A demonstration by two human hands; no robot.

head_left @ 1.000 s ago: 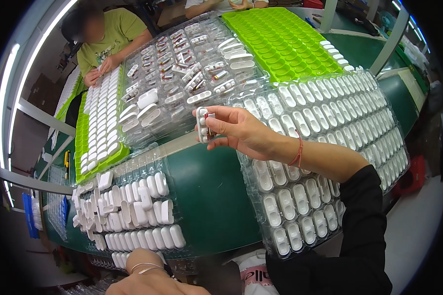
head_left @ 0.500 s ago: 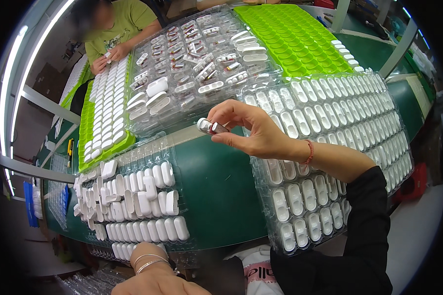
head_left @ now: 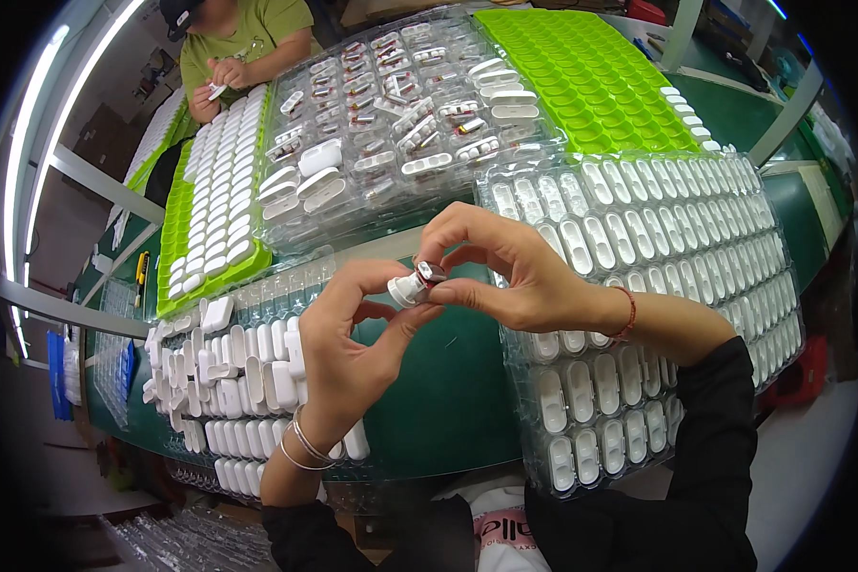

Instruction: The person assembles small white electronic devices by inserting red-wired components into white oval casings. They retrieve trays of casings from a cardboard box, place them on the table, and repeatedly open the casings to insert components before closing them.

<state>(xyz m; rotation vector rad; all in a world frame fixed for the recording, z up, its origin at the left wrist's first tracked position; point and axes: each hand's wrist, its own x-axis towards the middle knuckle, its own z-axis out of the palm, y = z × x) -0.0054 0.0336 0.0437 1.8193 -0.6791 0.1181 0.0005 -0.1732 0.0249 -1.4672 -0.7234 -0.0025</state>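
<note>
Pinched by the left hand (head_left: pixel 348 338) at nine o'clock and right hand (head_left: pixel 505 276) at three, the white earbud-case insert (head_left: pixel 407 289) wants light, even pressure.

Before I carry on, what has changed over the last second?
The left hand came up from the lower edge and took hold of the small white part, which the right hand has turned but kept gripping. Nothing was let go. The rows of white shells on the right and the far green tray stayed as they were.
</note>
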